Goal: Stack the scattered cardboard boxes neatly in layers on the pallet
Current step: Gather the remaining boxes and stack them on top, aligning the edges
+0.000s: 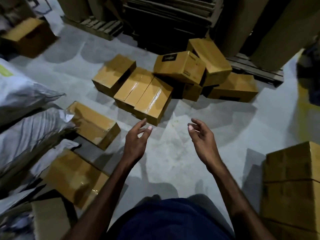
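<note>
A: Head view, L to R pls. Where are the boxes?

B: Far L: grey sacks (26, 101), two loose boxes (94, 124) on the floor beside them. Centre: scattered pile (173, 78), some tilted on others. Far R: neat stack of boxes (292, 184), prob. the pallet load; pallet itself not visible.

A: Hands?

B: Left hand (136, 137) and right hand (200, 134) both empty, fingers loosely spread, near the pile's closest box (152, 101). Much left, I'd judge.

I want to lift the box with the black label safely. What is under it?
The box with the black label lies tilted on other boxes, including a low box. The floor beneath is hidden.
</note>
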